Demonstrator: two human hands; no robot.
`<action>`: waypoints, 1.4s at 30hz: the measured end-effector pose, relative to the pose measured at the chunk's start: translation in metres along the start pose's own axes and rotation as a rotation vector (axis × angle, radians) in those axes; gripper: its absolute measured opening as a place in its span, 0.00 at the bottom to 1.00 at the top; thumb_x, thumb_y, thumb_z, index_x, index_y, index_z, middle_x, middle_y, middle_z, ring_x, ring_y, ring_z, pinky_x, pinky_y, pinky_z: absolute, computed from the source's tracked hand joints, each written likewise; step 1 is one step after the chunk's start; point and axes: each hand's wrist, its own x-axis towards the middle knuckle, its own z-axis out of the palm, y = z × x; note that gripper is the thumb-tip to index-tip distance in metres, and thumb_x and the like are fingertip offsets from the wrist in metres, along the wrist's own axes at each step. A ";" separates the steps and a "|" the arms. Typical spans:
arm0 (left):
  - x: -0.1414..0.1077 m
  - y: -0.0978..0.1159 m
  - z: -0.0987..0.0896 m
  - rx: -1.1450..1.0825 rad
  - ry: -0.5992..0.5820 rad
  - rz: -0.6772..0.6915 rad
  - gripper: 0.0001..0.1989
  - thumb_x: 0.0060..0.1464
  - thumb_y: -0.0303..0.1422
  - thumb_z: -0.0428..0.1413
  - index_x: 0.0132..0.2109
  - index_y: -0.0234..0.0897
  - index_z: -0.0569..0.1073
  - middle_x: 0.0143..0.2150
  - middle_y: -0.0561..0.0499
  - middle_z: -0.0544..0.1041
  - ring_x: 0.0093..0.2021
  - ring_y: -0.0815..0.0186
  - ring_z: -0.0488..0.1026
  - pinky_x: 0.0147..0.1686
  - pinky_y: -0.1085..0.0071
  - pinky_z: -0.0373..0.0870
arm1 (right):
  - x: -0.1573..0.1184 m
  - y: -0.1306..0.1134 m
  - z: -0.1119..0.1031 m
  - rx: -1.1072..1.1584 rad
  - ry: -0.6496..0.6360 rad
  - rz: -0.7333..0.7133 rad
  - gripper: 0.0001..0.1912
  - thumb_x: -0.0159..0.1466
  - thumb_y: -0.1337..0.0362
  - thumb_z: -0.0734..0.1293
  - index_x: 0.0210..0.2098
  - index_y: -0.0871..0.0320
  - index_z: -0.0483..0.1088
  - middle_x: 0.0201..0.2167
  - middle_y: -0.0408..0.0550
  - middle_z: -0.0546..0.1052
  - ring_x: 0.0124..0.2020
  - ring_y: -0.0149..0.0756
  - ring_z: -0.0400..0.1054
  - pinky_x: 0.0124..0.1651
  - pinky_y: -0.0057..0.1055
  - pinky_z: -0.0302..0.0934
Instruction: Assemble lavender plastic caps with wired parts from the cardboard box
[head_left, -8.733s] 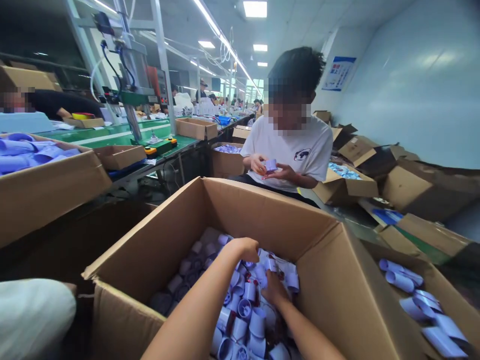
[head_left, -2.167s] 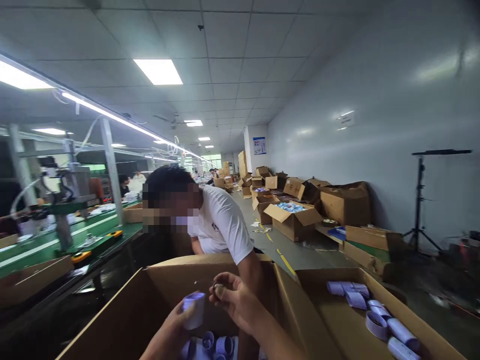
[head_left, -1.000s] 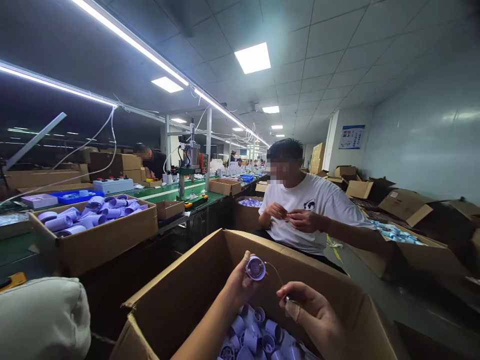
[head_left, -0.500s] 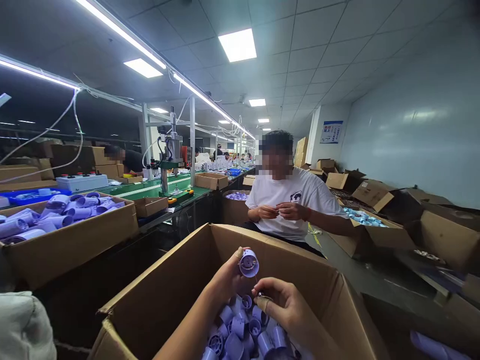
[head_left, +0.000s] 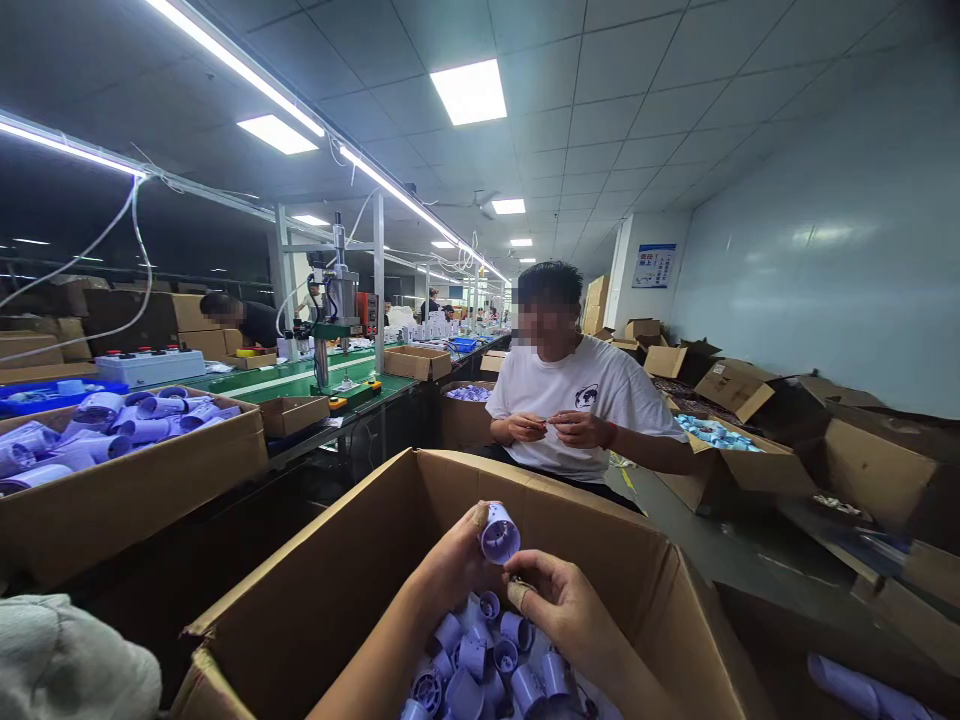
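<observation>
My left hand [head_left: 459, 556] grips a purple cylindrical cup [head_left: 500, 534] over the open cardboard box [head_left: 330, 560], its open end facing me. Just below and right of the cup, my right hand [head_left: 555, 600] pinches a small dark part [head_left: 514, 578], its fingertips close to the cup's rim. Tape or a finger cover shows on both thumbs. Beneath my hands, several purple plastic pieces [head_left: 472, 655] lie loose in the box.
A person in a white shirt [head_left: 577, 390] sits beyond the box, hands together. At left are a box of purple cylinders [head_left: 135, 500] and a press machine [head_left: 337, 310]. Cardboard boxes [head_left: 750, 465] stand at right.
The cup in my left hand has tilted slightly, and my right hand has come a little closer to its rim. The view has shifted slightly.
</observation>
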 end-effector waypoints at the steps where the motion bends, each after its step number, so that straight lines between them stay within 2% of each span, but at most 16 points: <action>1: -0.001 0.000 0.003 -0.003 -0.006 -0.006 0.22 0.48 0.49 0.58 0.41 0.35 0.72 0.29 0.52 0.71 0.27 0.70 0.68 0.28 0.75 0.61 | 0.001 0.001 0.000 -0.002 0.025 0.002 0.11 0.56 0.60 0.68 0.37 0.59 0.74 0.33 0.47 0.78 0.37 0.38 0.71 0.42 0.32 0.64; 5: -0.001 -0.004 0.013 -0.024 -0.015 -0.008 0.20 0.45 0.48 0.61 0.34 0.34 0.71 0.26 0.53 0.71 0.25 0.71 0.68 0.27 0.75 0.61 | 0.004 0.005 0.001 0.020 0.113 0.019 0.14 0.55 0.59 0.69 0.40 0.58 0.73 0.36 0.49 0.79 0.42 0.42 0.72 0.46 0.36 0.65; 8: 0.000 -0.006 0.016 -0.018 0.003 0.000 0.20 0.44 0.47 0.62 0.33 0.34 0.72 0.26 0.53 0.72 0.25 0.71 0.68 0.27 0.76 0.60 | 0.003 0.005 0.002 -0.037 0.180 -0.029 0.14 0.58 0.59 0.67 0.42 0.57 0.71 0.37 0.50 0.79 0.42 0.43 0.73 0.45 0.36 0.66; 12: -0.005 -0.004 0.023 -0.011 -0.006 0.003 0.19 0.45 0.46 0.62 0.35 0.33 0.73 0.28 0.52 0.72 0.28 0.70 0.69 0.29 0.77 0.61 | 0.003 0.009 0.005 -0.337 0.310 -0.157 0.08 0.60 0.61 0.64 0.37 0.54 0.73 0.37 0.50 0.77 0.39 0.42 0.72 0.44 0.37 0.65; 17: -0.010 -0.001 0.032 -0.034 -0.034 -0.038 0.15 0.46 0.40 0.63 0.34 0.33 0.73 0.28 0.52 0.72 0.30 0.70 0.70 0.30 0.77 0.63 | 0.009 0.032 0.007 -0.658 0.521 -0.393 0.08 0.59 0.62 0.66 0.37 0.52 0.76 0.34 0.48 0.70 0.36 0.40 0.68 0.39 0.35 0.66; 20: -0.011 -0.001 0.035 -0.042 -0.047 -0.057 0.13 0.47 0.39 0.62 0.33 0.33 0.73 0.28 0.52 0.72 0.29 0.71 0.69 0.31 0.76 0.63 | 0.010 0.040 0.005 -0.795 0.561 -0.457 0.09 0.60 0.62 0.66 0.38 0.51 0.76 0.33 0.49 0.69 0.35 0.39 0.66 0.38 0.35 0.66; 23: -0.010 -0.002 0.035 -0.050 -0.039 -0.034 0.14 0.46 0.40 0.63 0.32 0.32 0.74 0.27 0.52 0.71 0.28 0.70 0.69 0.30 0.76 0.62 | 0.009 0.037 0.004 -0.870 0.544 -0.451 0.10 0.60 0.63 0.65 0.41 0.51 0.75 0.35 0.49 0.70 0.37 0.40 0.67 0.39 0.36 0.66; 26: -0.008 -0.002 0.034 -0.060 -0.024 0.002 0.14 0.45 0.40 0.64 0.32 0.32 0.74 0.27 0.51 0.72 0.29 0.69 0.69 0.31 0.75 0.62 | 0.006 0.030 0.006 -0.875 0.524 -0.445 0.10 0.61 0.62 0.64 0.41 0.52 0.75 0.36 0.50 0.72 0.38 0.40 0.68 0.40 0.36 0.67; 29: -0.008 -0.002 0.034 -0.069 -0.027 0.011 0.15 0.43 0.40 0.65 0.33 0.32 0.75 0.28 0.50 0.73 0.30 0.68 0.70 0.31 0.75 0.63 | 0.005 0.026 0.011 -0.851 0.563 -0.428 0.10 0.62 0.62 0.64 0.40 0.52 0.75 0.37 0.50 0.72 0.38 0.40 0.69 0.41 0.36 0.67; 33: -0.010 0.000 0.035 -0.073 -0.008 0.019 0.18 0.41 0.40 0.66 0.36 0.32 0.76 0.32 0.49 0.76 0.32 0.66 0.71 0.33 0.74 0.64 | 0.004 0.025 0.016 -0.805 0.579 -0.430 0.10 0.62 0.62 0.63 0.40 0.52 0.75 0.38 0.50 0.73 0.37 0.38 0.71 0.39 0.33 0.68; 36: -0.010 0.000 0.035 -0.079 0.003 0.009 0.20 0.40 0.40 0.66 0.40 0.33 0.76 0.35 0.48 0.77 0.32 0.66 0.72 0.33 0.74 0.65 | 0.005 0.023 0.018 -0.756 0.605 -0.439 0.11 0.62 0.63 0.62 0.41 0.52 0.75 0.41 0.50 0.75 0.41 0.39 0.72 0.43 0.34 0.67; 39: -0.011 0.001 0.035 -0.080 0.014 0.002 0.20 0.40 0.40 0.66 0.40 0.33 0.75 0.34 0.50 0.76 0.30 0.68 0.71 0.32 0.74 0.65 | 0.005 0.019 0.019 -0.686 0.612 -0.453 0.10 0.62 0.65 0.62 0.40 0.53 0.73 0.42 0.50 0.76 0.44 0.40 0.71 0.47 0.36 0.66; 42: -0.012 0.001 0.036 -0.067 -0.002 -0.001 0.17 0.42 0.40 0.65 0.37 0.33 0.75 0.32 0.51 0.76 0.29 0.69 0.71 0.31 0.75 0.64 | 0.004 0.015 0.021 -0.591 0.629 -0.383 0.07 0.59 0.65 0.64 0.38 0.54 0.70 0.40 0.49 0.77 0.41 0.40 0.72 0.46 0.37 0.66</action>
